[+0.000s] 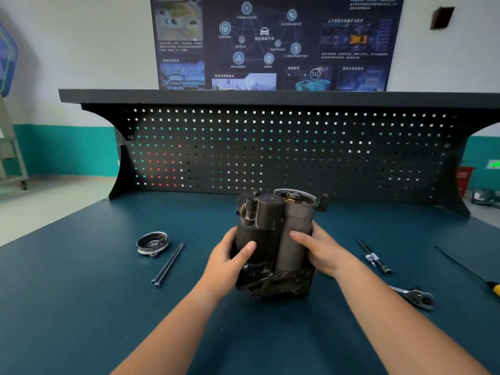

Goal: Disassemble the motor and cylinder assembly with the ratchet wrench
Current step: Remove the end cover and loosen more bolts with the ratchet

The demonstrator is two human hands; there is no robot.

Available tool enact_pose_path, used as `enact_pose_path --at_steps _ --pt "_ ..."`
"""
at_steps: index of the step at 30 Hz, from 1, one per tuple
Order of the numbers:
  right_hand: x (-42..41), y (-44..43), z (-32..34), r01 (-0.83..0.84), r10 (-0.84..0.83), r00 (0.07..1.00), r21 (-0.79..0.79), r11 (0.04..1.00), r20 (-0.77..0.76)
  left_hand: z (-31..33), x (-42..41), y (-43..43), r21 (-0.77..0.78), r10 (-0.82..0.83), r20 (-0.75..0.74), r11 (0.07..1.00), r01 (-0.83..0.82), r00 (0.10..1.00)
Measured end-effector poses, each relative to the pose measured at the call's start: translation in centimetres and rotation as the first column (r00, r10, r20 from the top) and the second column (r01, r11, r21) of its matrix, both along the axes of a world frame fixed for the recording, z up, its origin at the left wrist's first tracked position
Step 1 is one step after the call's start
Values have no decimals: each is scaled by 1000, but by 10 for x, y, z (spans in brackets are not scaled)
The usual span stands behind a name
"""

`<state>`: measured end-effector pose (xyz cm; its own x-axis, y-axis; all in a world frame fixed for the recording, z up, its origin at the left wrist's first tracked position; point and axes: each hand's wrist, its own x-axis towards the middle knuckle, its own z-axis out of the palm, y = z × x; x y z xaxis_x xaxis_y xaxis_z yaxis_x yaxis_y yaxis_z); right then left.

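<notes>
Both forearms reach from the bottom edge to the assembly [273, 231], which stands upright at the middle of the blue surface [81, 293], just before the pegboard [270, 147]. I read this as a handling step between fasteners. The end cap [153, 243] lies off to the left with two long bolts [168, 265] just beside it, and the top of the lighter cylinder is open with its inner parts bare, so the through-bolts look to be already out. The ratchet [416, 296] lies untouched on the right, near my right forearm, with an extension bar [374, 257] further back and a yellow-handled screwdriver [484, 280] at the far right edge. My left hand [230, 255] wraps the dark housing, its fingers [247, 247] curled round it with the thumb across the front. My right hand [322, 250] clasps the grey cylinder the same way, thumb in front and the rest hidden behind. Both grips look firm and neither hand is free. Whether the base sits flat or is tipped toward me I cannot tell. Next, I judge, the body must be turned to bring the bracket's remaining fasteners into reach, or the grey cylinder drawn up off it. Either way one hand has to steady the bulk while the other lets go to fetch the ratchet.
</notes>
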<state>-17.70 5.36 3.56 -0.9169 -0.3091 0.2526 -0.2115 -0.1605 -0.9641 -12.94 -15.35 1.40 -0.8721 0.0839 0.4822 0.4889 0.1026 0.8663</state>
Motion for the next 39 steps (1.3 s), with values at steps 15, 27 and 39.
enact_pose_path --at_steps 15,27,39 --pt "-10 -6 -19 181 -185 979 -62 982 -82 -28 14 48 211 211 -101 960 -186 972" --pt "7 7 -34 469 -471 868 -52 882 -160 -38 9 47 132 219 -204 972 -194 954" --pt "37 165 -44 810 -775 584 114 574 -243 -39 7 48 140 221 -202 971 -196 954"
